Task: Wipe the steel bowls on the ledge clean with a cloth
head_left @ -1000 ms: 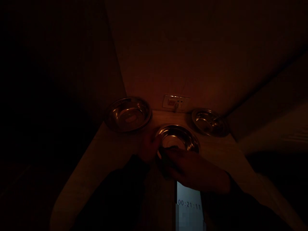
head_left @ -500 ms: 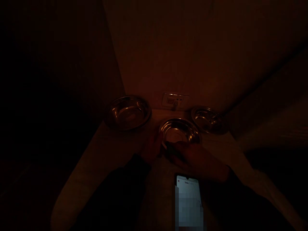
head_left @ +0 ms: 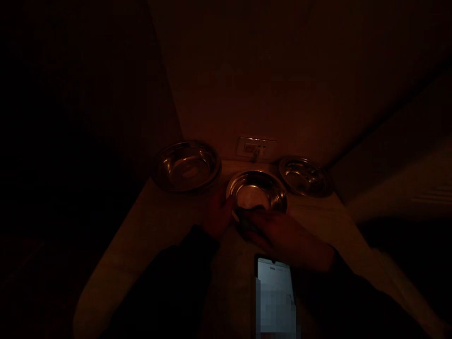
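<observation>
Head view, light: very dim and reddish; we make out only the middle of the picture.
Item 1, middle steel bowl (head_left: 256, 188): round, shallow and shiny, standing upright on the counter, nearest to us of the three bowls, directly in front of both hands.
Item 2, left hand (head_left: 217, 215): it comes out of a dark sleeve and lies against the near left rim of the middle steel bowl, thumb side toward the bowl. We cannot tell whether the fingers close on the rim.
Item 3, right hand (head_left: 286, 234): it also comes out of a dark sleeve, reaching across from the right with its fingertips at the near rim of the same bowl.
Item 4, small dark object (head_left: 243, 221): it sits at the right fingertips, between the two hands and against the bowl's near edge. We cannot tell what it is, or how it is gripped.
Hands together: close to one another at the near rim, with only the dark object between them.
Item 5, left steel bowl (head_left: 187, 165): round, wider, farther back on the left, apart from the middle one.
Item 6, right steel bowl (head_left: 303, 175): round, back right, near the middle one.
Item 7, pale counter top (head_left: 158, 226): it carries all three bowls and runs back to the wall.
Item 8, white wall socket plate (head_left: 256, 148): on the wall just behind the middle bowl.
Item 9, phone with lit screen (head_left: 275, 292): at the bottom edge, below the right wrist.
</observation>
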`<state>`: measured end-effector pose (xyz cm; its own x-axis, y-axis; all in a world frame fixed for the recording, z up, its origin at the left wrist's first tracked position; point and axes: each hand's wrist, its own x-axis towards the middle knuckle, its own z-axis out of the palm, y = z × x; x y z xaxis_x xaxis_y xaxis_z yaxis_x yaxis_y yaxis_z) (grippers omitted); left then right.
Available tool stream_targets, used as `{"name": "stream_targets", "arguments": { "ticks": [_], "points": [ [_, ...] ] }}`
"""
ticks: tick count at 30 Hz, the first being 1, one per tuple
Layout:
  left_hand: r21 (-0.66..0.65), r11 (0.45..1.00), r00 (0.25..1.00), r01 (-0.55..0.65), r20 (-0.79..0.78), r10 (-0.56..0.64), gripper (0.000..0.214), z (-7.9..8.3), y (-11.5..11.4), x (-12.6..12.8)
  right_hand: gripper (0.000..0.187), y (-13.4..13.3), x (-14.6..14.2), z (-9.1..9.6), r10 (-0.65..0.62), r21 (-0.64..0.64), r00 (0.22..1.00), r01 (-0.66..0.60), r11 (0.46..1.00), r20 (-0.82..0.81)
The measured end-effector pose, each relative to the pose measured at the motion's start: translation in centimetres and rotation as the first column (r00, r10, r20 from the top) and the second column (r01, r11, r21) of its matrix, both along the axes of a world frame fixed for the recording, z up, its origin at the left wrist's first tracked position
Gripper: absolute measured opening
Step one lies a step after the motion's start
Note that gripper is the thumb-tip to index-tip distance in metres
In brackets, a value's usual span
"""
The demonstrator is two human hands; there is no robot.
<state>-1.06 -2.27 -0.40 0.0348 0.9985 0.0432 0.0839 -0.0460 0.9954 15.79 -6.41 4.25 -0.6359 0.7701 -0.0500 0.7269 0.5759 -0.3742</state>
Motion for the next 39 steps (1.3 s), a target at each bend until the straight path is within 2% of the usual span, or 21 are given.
{"name": "stream_targets", "arguments": {
  "ticks": [5, 8, 14, 17, 20, 23, 25, 31, 33, 37, 39],
  "points": [
    [-0.002, 1.000, 1.000, 0.025, -0.010, -0.025, 0.043, -0.1, 0.2, -0.3, 0.029, 0.0, 1.1, 1.0, 0.021, -0.033, 0.999, -0.020, 0.999, 0.031],
    [0.035, 0.999, 0.999, 0.036, -0.034, -0.035, 0.043, -0.3, 0.2, -0.1, 0.033, 0.0, 0.2, 0.4, 0.011, -0.014, 0.999, -0.010, 1.000, 0.037],
    [0.011, 0.999, 0.993, 0.038, -0.114, -0.036, 0.048, 0.0, -0.4, 0.3, 0.047, 0.2, -2.0, -1.0, -0.030, 0.069, 1.000, 0.029, 0.997, 0.008],
    [0.032, 0.999, 0.997, 0.033, -0.072, -0.031, 0.046, 0.1, -0.3, 0.2, 0.043, 0.1, -1.2, -0.4, -0.023, 0.030, 0.999, 0.022, 0.999, 0.040],
    [-0.025, 0.999, 1.000, 0.020, -0.019, -0.021, 0.046, -0.1, 0.0, -0.1, 0.035, -0.2, 0.0, 0.6, -0.012, -0.026, 0.996, 0.014, 1.000, 0.086],
    [-0.081, 0.996, 0.999, 0.032, 0.014, -0.031, 0.045, -0.3, 0.1, -0.2, 0.033, -0.5, 0.6, 1.2, -0.035, -0.025, 0.992, 0.038, 0.999, 0.122],
    [-0.061, 0.998, 0.999, 0.032, -0.004, -0.033, 0.045, -0.3, 0.1, -0.2, 0.035, -0.6, 0.3, 1.2, -0.036, -0.021, 0.992, 0.038, 0.999, 0.118],
    [-0.008, 1.000, 0.995, 0.021, -0.098, -0.022, 0.044, 0.0, -0.4, 0.3, 0.047, 0.6, -0.9, 0.1, 0.015, -0.052, 0.999, -0.014, 0.999, 0.029],
    [-0.004, 0.999, 0.993, 0.045, -0.114, -0.045, 0.045, -0.2, -0.4, 0.3, 0.053, 1.4, -0.5, -0.5, -0.011, -0.056, 0.999, 0.014, 0.998, 0.050],
    [0.041, 0.995, 0.988, 0.093, -0.128, -0.087, 0.047, -0.8, -0.6, 0.4, 0.061, 2.5, 0.2, -1.3, -0.141, -0.006, 0.980, 0.143, 0.990, 0.139],
    [0.059, 0.995, 0.989, 0.085, -0.127, -0.077, 0.047, -1.0, -0.6, 0.4, 0.061, 2.6, 0.1, -1.4, -0.155, 0.015, 0.974, 0.155, 0.988, 0.164]
  ]
}}
